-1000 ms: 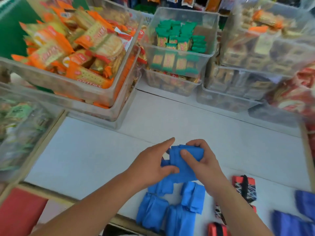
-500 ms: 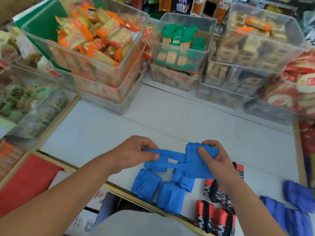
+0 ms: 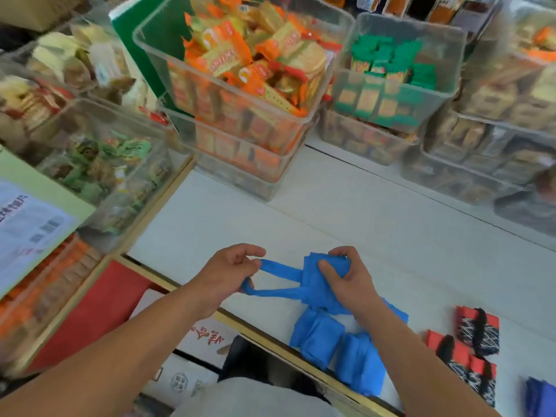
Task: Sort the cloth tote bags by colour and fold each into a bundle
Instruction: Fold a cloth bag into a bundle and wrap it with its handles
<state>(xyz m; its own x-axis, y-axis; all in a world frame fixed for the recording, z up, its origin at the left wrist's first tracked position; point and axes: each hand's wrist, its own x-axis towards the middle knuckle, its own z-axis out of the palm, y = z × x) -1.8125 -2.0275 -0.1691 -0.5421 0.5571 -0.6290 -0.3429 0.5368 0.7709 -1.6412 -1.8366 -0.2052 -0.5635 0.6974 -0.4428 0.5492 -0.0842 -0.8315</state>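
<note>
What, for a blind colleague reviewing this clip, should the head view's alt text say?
The right hand grips a folded blue tote bag over a white counter while the left hand holds its straps stretched sideways. Finished blue bundles lie at the near edge, red-and-black bundles to their right; clear bins of snacks stand behind.

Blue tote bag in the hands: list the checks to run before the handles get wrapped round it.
1. Right hand grips the folded blue tote bag: ok.
2. Left hand holds the handles, stretched out sideways: ok.
3. Handles free of twists: cannot tell.
4. Fold tight under the right hand: cannot tell.
5. Finished blue bundles lie apart from the red-and-black bundles: ok.
</note>
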